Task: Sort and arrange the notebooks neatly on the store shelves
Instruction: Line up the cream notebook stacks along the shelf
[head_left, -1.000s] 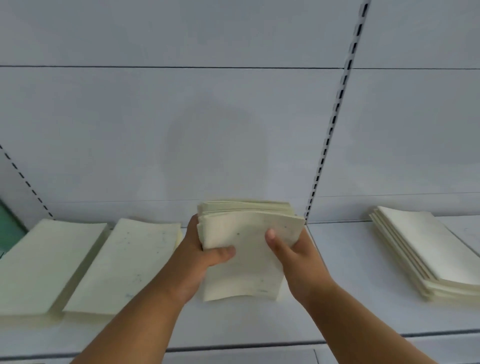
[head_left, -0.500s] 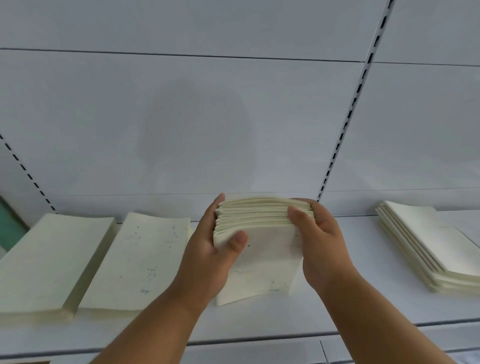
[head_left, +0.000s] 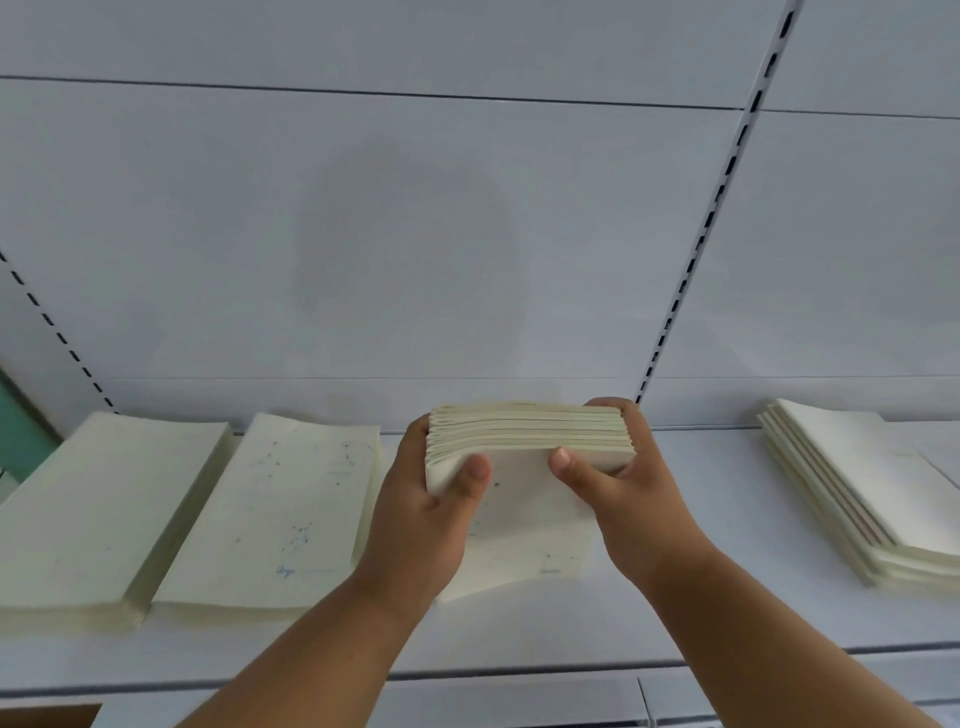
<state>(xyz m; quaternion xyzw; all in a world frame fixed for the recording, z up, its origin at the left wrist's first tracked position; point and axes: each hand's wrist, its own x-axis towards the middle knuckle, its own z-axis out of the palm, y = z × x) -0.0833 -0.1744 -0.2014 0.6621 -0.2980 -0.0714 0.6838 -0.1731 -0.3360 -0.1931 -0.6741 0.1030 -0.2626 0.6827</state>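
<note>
- Left hand (head_left: 415, 519): the grip holds the left edge of the notebook bundle (head_left: 524, 467), thumb across the front cover, fingers behind and out of my sight.
- Right hand (head_left: 631, 499): the grip holds the bundle's right edge the same way, thumb on the cover and fingertips curled over the far top corner.
- The bundle stands tilted between the two hands, lower edge at or close to the white shelf (head_left: 727, 613); I cannot confirm contact. It sits between the flat piles at left and the stack at right.
- Change noted: a second ago the top edges were splayed and uneven, with both hands low on the covers. Both hands have since moved up to the top corners, and the page edges now read as one squared block.
- My reading: the squaring step is near complete; the bundle looks ready to be laid down as a tidy pile.
- Speckled pile (head_left: 270, 514): lies flat just left of the left hand, apart from the bundle.
- Far-left pile (head_left: 98, 509): lies flat, close beside the speckled pile.
- Right stack (head_left: 857, 493): lies well apart to the right, its edges stepped and fanned; I judge it needs straightening.
- Slotted upright (head_left: 696, 254): rises behind the bundle against the back panel.
</note>
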